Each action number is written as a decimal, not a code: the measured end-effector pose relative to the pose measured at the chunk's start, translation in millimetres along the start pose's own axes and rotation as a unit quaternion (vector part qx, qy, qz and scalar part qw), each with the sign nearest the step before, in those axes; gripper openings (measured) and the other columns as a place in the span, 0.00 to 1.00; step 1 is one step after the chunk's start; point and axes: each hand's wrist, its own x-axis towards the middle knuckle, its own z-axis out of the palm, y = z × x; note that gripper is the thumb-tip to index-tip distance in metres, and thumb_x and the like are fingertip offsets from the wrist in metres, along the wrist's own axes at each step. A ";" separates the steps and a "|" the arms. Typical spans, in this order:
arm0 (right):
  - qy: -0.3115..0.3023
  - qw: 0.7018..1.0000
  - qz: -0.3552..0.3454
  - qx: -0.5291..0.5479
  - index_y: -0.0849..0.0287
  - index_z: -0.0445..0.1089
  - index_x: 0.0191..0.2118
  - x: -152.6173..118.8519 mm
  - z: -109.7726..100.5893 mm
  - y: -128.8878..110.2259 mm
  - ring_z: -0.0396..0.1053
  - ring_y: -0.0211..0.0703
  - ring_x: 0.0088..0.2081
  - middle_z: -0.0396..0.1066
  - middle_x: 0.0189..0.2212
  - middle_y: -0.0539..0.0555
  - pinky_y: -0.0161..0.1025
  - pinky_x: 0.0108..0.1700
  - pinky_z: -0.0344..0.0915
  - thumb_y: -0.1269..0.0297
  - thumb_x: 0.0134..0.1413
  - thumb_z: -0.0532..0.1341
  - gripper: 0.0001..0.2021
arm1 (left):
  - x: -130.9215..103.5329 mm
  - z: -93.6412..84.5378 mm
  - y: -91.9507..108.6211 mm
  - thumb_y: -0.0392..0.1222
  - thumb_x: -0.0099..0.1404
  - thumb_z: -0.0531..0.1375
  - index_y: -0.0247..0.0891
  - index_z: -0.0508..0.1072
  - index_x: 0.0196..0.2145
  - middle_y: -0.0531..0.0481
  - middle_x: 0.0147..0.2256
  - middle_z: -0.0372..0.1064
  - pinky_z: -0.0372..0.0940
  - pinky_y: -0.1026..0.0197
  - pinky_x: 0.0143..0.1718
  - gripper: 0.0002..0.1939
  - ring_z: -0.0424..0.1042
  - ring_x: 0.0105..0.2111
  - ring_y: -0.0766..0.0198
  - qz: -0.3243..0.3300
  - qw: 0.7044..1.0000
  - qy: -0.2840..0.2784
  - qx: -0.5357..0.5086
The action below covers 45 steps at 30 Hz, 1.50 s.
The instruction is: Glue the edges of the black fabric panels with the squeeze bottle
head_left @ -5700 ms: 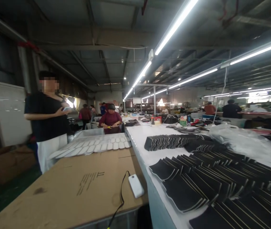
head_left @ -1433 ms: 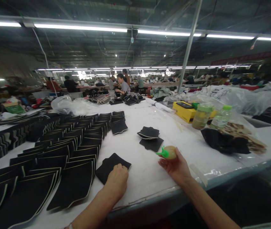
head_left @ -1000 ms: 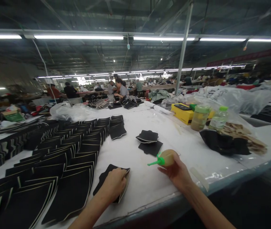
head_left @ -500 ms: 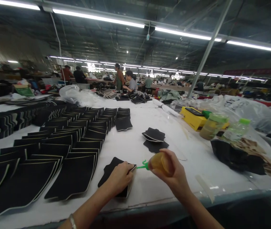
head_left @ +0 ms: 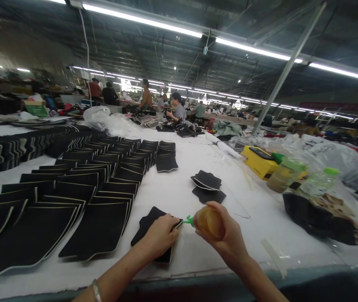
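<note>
In the head view my left hand (head_left: pixel 163 235) is closed on the right part of a black piece (head_left: pixel 147 224) lying near the table's front edge, its fingertips at the right corner. My right hand (head_left: pixel 229 239) is wrapped round a squeeze bottle (head_left: pixel 209 222) of amber liquid, tilted on its side. The bottle's green nozzle (head_left: pixel 189 220) points left, its tip at the pale edge of the black piece by my left fingertips. Whether the tip touches the edge I cannot tell. Beyond the bottle, a few black pieces (head_left: pixel 207 180) lie stacked.
Overlapping rows of black pieces (head_left: pixel 95 230) cover the left of the white table (head_left: pixel 179 176). On the right are a yellow box (head_left: pixel 259 161), jars with green lids (head_left: pixel 287 172), a black and tan cloth bundle (head_left: pixel 320 218) and plastic bags. People (head_left: pixel 179 110) work further back.
The camera view has shifted slightly. Both hands keep nearly the same position, with the nozzle still at the edge of the black piece.
</note>
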 end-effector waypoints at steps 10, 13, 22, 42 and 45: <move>0.020 0.996 0.076 0.044 0.53 0.61 0.51 0.7 -1.2 3.9 0.69 0.46 0.38 0.68 0.41 0.51 0.40 0.42 0.65 0.57 0.48 0.69 0.26 | -3.9 3.4 -6.0 0.33 0.62 0.49 0.42 0.74 0.40 0.49 0.35 0.67 0.54 0.62 0.34 0.16 0.68 0.35 0.61 0.004 1.000 0.002 -0.004; 0.004 0.992 0.107 0.073 0.54 0.60 0.51 -2.2 -1.5 3.0 0.68 0.46 0.37 0.69 0.39 0.51 0.39 0.41 0.65 0.57 0.48 0.69 0.27 | -4.8 2.8 -6.1 0.34 0.62 0.49 0.42 0.74 0.41 0.49 0.35 0.67 0.55 0.62 0.35 0.16 0.68 0.35 0.61 0.011 1.000 0.000 -0.011; 0.048 0.981 0.155 0.103 0.54 0.61 0.49 -2.2 0.8 7.9 0.67 0.46 0.36 0.68 0.37 0.50 0.40 0.39 0.66 0.54 0.45 0.70 0.27 | -6.2 1.2 -3.8 0.34 0.64 0.48 0.41 0.73 0.43 0.48 0.37 0.67 0.57 0.62 0.38 0.16 0.69 0.38 0.61 0.008 1.000 -0.005 -0.008; -0.007 0.961 0.196 0.196 0.55 0.61 0.49 -6.6 -1.9 -3.3 0.66 0.46 0.36 0.67 0.35 0.50 0.40 0.39 0.64 0.57 0.45 0.69 0.26 | -11.6 -3.0 -4.0 0.35 0.65 0.49 0.41 0.73 0.43 0.49 0.37 0.67 0.57 0.64 0.36 0.15 0.68 0.37 0.63 0.017 0.999 0.002 -0.033; -0.031 0.955 0.196 0.220 0.55 0.61 0.49 -13.1 -0.1 -2.3 0.65 0.45 0.36 0.66 0.36 0.49 0.39 0.39 0.63 0.57 0.45 0.70 0.27 | -12.2 -3.5 -3.4 0.35 0.65 0.49 0.41 0.72 0.48 0.48 0.39 0.67 0.58 0.63 0.38 0.18 0.68 0.38 0.62 0.010 0.999 -0.003 -0.040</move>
